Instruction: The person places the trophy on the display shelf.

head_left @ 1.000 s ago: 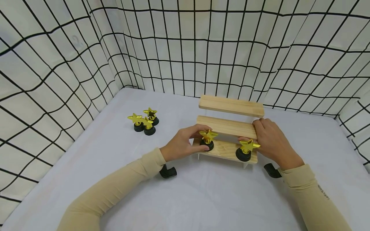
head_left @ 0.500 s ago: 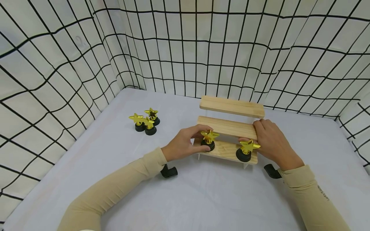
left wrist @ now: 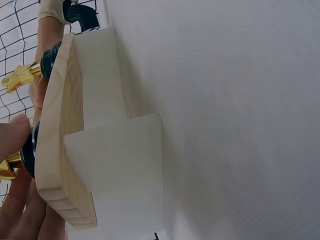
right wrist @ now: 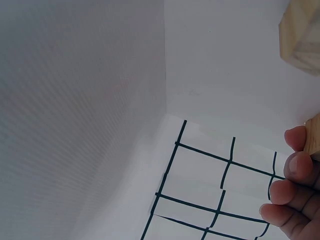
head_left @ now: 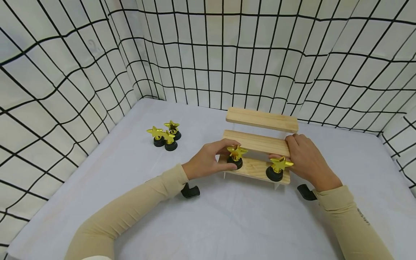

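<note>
A three-tier wooden display stand point(head_left: 255, 169) with white supports stands on the white table. On the left end of its lowest tier is a gold star trophy point(head_left: 236, 153) with a black round base. My left hand point(head_left: 205, 160) pinches this trophy between thumb and fingers; the left wrist view shows the thumb point(left wrist: 14, 135) against its base. Another star trophy point(head_left: 275, 173) stands on the same tier's right end. Beside it my right hand point(head_left: 308, 159) grips the right end of the middle tier point(head_left: 255, 141). The right wrist view shows its fingertips point(right wrist: 300, 167) at the wood's edge.
Three more star trophies point(head_left: 165, 136) stand close together at the left of the table point(head_left: 208, 224). The top tier point(head_left: 261, 120) rises behind the hands. White walls with black grid netting point(head_left: 208, 54) enclose the back and sides.
The view has shifted very slightly. Both hands keep their places on the trophy and the stand, and the trophies have not visibly moved.
</note>
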`<state>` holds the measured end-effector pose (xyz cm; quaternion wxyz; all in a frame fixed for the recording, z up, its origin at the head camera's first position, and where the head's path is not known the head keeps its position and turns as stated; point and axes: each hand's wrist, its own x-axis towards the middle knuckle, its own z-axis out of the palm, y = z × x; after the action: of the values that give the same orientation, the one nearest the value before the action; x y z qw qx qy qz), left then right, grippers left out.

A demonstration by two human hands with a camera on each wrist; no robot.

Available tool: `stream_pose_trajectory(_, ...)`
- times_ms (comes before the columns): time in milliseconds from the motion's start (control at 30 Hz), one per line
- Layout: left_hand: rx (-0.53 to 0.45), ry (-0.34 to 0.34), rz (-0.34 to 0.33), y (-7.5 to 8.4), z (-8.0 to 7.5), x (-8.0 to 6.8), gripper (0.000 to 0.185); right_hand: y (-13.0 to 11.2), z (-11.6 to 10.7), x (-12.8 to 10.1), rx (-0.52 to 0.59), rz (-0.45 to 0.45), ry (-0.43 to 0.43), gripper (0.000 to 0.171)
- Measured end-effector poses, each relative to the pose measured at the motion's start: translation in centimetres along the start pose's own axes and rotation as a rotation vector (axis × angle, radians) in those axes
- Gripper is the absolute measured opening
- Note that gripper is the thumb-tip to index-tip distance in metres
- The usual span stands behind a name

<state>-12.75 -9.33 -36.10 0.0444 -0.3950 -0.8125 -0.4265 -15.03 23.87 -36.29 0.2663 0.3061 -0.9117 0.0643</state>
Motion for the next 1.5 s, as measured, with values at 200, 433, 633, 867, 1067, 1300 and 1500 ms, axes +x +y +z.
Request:
stream_pose_trajectory(200, -0.005, -0.007, 0.014, -0.3, -0.4, -0.3, 0.063, -0.2, 0.2, 0.0, 0.012, 0.007, -0.002, 0.095)
stream_pose_trajectory(433, 0.015, -0.015, 0.005, -0.3, -1.0, -0.8, 0.062, -0.3, 0.4, -0.1, 0.033, 0.007, 0.003, 0.093)
stream_pose_trajectory(633, 0.042, 0.008, 0.017, -0.5, -2.0, -1.2, 0.059, -0.2, 0.4, 0.0, 0.017, -0.004, -0.013, 0.095)
stream_pose_trajectory(867, 0.073, 0.049, 0.023, -0.7, -3.5, -1.8, 0.057, -0.3, 0.5, 0.2, 0.026, 0.003, -0.020, 0.096)
stream_pose_trajectory(1067, 0.139, 0.102, 0.025, -0.6, -5.7, -2.2, 0.059, -0.4, 0.2, 0.4, 0.018, -0.008, -0.022, 0.095)
stream_pose_trajectory(1300, 0.206, 0.244, 0.030, -0.2, -9.9, -2.9, 0.057, -0.4, -0.1, 0.1, 0.023, 0.000, -0.021, 0.096)
stream_pose_trajectory(1500, 0.221, 0.361, -0.029, -1.0, -13.5, -4.1, 0.052, -0.4, -0.2, 0.0, 0.035, 0.008, -0.023, 0.096)
